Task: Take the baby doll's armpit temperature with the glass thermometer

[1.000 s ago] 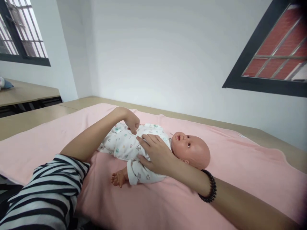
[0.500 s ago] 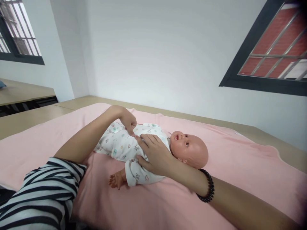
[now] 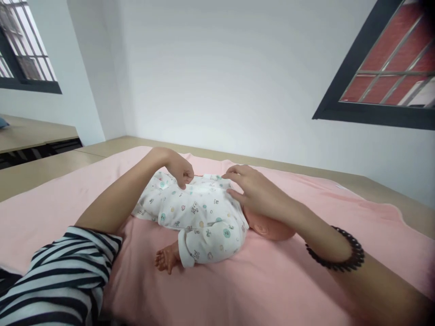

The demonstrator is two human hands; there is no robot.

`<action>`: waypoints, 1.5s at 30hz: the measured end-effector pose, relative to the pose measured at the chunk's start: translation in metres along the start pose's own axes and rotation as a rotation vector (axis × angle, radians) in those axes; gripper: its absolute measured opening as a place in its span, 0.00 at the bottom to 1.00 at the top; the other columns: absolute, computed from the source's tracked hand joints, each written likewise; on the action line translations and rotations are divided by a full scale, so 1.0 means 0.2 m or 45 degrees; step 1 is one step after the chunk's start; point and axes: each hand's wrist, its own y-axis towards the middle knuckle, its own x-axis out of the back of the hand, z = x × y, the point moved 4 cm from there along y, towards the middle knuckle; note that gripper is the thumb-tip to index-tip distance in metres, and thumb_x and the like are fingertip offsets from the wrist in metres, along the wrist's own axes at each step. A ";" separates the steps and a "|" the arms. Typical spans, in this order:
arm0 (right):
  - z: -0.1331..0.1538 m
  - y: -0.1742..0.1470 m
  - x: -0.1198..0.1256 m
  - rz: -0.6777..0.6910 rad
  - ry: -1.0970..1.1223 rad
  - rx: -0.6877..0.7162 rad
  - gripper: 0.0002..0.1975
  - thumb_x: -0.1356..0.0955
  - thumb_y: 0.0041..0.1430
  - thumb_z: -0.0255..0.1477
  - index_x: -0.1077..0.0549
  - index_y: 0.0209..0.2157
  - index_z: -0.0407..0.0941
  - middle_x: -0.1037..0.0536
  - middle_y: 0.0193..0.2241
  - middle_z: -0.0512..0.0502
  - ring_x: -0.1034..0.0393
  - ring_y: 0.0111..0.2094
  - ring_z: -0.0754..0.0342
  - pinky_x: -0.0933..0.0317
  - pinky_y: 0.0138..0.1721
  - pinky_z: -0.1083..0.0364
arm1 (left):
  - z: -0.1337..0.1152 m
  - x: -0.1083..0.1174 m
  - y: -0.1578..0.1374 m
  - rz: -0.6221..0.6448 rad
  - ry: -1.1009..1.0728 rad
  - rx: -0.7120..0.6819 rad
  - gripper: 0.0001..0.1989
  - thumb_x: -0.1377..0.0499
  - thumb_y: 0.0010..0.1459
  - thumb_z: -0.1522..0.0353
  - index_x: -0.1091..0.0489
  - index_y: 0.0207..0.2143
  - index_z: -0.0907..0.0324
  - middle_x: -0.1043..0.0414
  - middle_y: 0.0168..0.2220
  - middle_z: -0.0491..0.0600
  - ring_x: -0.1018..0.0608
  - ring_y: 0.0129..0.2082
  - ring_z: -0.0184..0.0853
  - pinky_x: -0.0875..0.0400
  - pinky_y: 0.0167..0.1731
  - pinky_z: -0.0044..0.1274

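Note:
A baby doll lies on its back in a white printed baby top point(image 3: 204, 213), its head point(image 3: 272, 226) to the right and one bare hand point(image 3: 166, 258) toward me. My left hand point(image 3: 180, 170) is closed, fingers curled and pressed on the front of the top around the belly; it seems to pinch the cloth, though the fingertips are partly hidden. Over the collar and chin hovers my right hand point(image 3: 254, 188), fingers apart and bent, with nothing visible in them. It hides the doll's face.
Under the doll a pink blanket point(image 3: 288, 280) covers most of a wooden surface point(image 3: 112, 145). A white wall point(image 3: 220, 81) rises behind, with a dark-framed barred window point(image 3: 384, 77) at right. Another wooden table point(image 3: 37, 131) stands at left.
My right hand has lifted off the doll's chest and moved right and up to its collar, now covering the face. My left hand has stayed nearly in place.

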 end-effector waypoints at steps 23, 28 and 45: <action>-0.17 -0.03 0.06 0.382 0.320 -0.432 0.10 0.37 0.64 0.34 0.26 0.40 0.46 0.25 0.44 0.46 0.31 0.32 0.55 0.38 0.31 0.54 | -0.01 0.04 -0.18 -0.145 -0.002 0.108 0.15 0.39 0.54 0.64 0.30 0.45 0.54 0.26 0.47 0.48 0.26 0.41 0.37 0.37 0.37 0.22; -0.17 -0.03 0.07 0.366 0.319 -0.434 0.10 0.36 0.63 0.34 0.26 0.40 0.45 0.25 0.45 0.44 0.29 0.40 0.51 0.36 0.37 0.52 | -0.03 0.04 -0.19 -0.161 0.054 0.126 0.15 0.41 0.56 0.63 0.30 0.46 0.52 0.27 0.49 0.47 0.25 0.41 0.37 0.36 0.35 0.23; 0.07 -0.21 0.58 -0.701 0.375 -0.043 0.10 0.32 0.64 0.35 0.29 0.46 0.52 0.26 0.48 0.46 0.31 0.52 0.51 0.39 0.61 0.47 | -0.36 0.02 -0.86 -1.804 0.364 -0.789 0.36 0.43 0.63 0.52 0.54 0.67 0.51 0.51 0.66 0.40 0.47 0.68 0.41 0.52 0.71 0.34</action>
